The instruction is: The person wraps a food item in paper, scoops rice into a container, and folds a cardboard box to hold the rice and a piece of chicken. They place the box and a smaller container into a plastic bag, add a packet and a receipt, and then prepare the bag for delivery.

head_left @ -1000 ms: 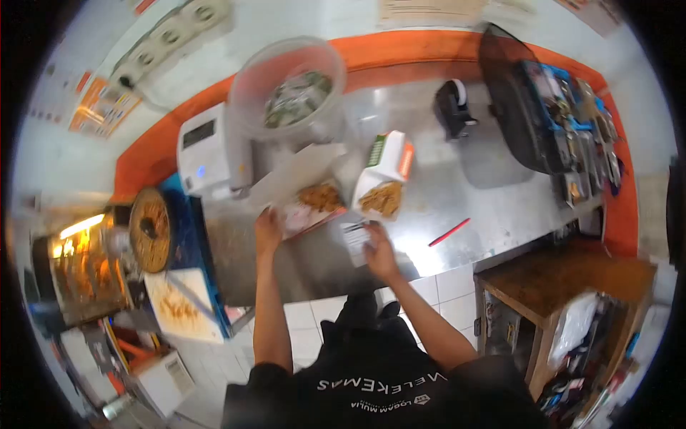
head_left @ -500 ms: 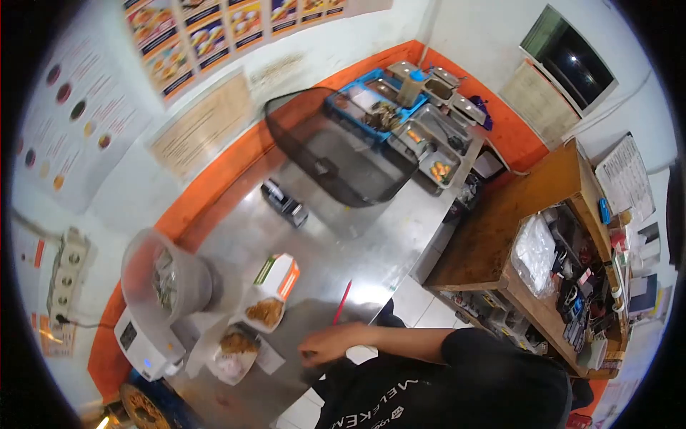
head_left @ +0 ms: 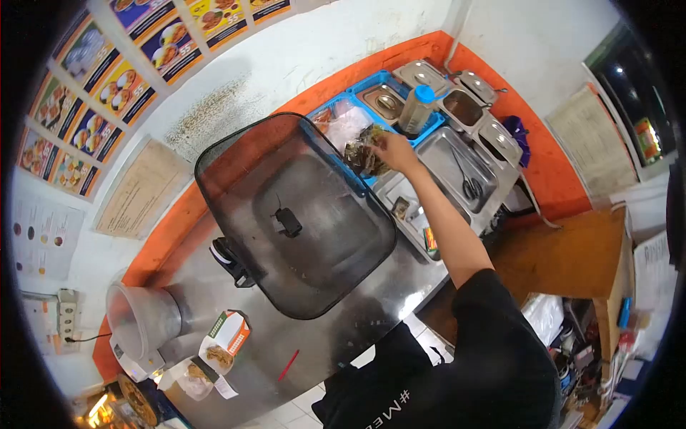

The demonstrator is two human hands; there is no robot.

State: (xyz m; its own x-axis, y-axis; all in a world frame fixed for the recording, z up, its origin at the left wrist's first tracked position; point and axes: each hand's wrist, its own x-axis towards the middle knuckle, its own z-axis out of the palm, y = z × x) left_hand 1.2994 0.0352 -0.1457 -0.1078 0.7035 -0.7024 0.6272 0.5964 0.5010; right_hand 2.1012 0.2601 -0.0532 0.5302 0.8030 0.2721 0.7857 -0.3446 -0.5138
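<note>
My right hand [head_left: 395, 151] reaches to the far end of the counter, its fingers pinched on dark leafy greens [head_left: 366, 151]. These greens lie in a blue tray [head_left: 389, 76], next to a clear plastic bag [head_left: 347, 121] and a lidded metal container [head_left: 384, 102]. Just beyond the hand stands a squeeze bottle with a blue cap [head_left: 416, 111]. Black-handled scissors [head_left: 469, 182] rest in a metal tray close to the forearm. My left hand is out of view.
A black mesh cover [head_left: 321, 257] stands mid-counter beside a black device [head_left: 230, 262]. Toward the near left are an open food box [head_left: 227, 336], a second food portion [head_left: 194, 379], a red pen-like stick [head_left: 289, 365] and a clear bucket [head_left: 146, 318]. A wooden cabinet [head_left: 572, 250] stands right.
My right hand has moved from the near side of the counter, by the food boxes, to the leafy greens at the far end. The view has shifted toward the far containers.
</note>
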